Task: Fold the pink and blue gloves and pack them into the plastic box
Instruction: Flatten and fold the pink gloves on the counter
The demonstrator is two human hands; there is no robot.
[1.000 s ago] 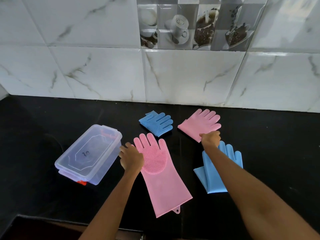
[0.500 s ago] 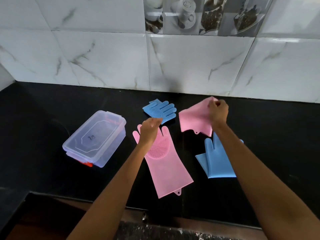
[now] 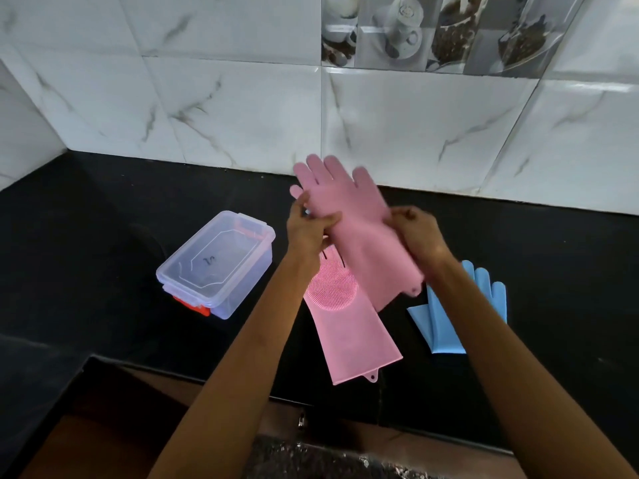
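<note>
Both my hands hold one pink glove (image 3: 356,223) up in the air above the counter, unfolded, fingers pointing away toward the wall. My left hand (image 3: 307,229) pinches its left edge and my right hand (image 3: 418,236) grips its right edge. A second pink glove (image 3: 349,326) lies flat on the black counter below, bristle palm up, cuff toward me. One blue glove (image 3: 446,319) lies flat at the right, partly under my right forearm. The clear plastic box (image 3: 218,264) with its lid on and red clips sits at the left. The other blue glove is hidden behind the held glove.
The black counter (image 3: 103,219) runs back to a white marble-tiled wall (image 3: 242,115). Its front edge drops off near me, with a dark recess (image 3: 121,426) below at the lower left.
My right hand lifted the folded pink glove off the counter and it has opened out. My left hand left the flat pink glove and took hold of the raised one.
</note>
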